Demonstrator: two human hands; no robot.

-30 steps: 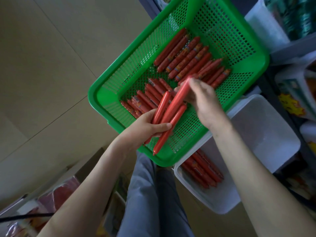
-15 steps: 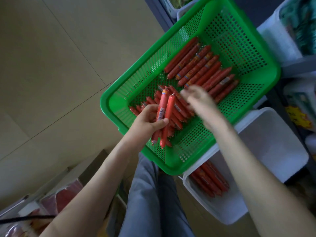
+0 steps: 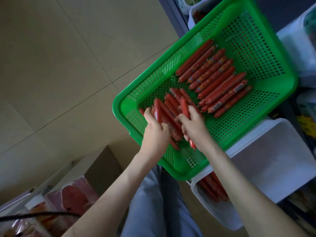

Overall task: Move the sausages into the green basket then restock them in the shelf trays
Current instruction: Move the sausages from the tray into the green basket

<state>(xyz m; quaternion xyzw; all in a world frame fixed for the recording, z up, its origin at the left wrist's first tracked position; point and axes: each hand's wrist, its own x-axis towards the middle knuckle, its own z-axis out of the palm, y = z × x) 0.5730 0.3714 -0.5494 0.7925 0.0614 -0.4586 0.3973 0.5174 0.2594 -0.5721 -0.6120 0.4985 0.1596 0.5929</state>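
The green basket (image 3: 266, 48) rests tilted on a white shelf tray (image 3: 273, 161). Several long red sausages (image 3: 217, 77) lie in a neat row at its far side. A looser pile of shorter sausages (image 3: 172, 106) lies at the near left. My left hand (image 3: 155, 132) grips a few sausages of that pile from the left. My right hand (image 3: 194, 125) holds one sausage (image 3: 184, 108) that sticks up past its fingers, just right of the left hand. More sausages (image 3: 213, 189) lie in the white tray under the basket.
Other white trays (image 3: 294, 40) with packaged goods fill the shelf at the right. A cardboard box (image 3: 100, 170) and red packets (image 3: 73, 197) stand on the tiled floor at the lower left. My legs in grey trousers (image 3: 159, 206) are below the basket.
Both hands have dropped lower into the basket's near-left pile. The sausages the left hand held up now lie with the pile, and the right hand has closed round one sausage.
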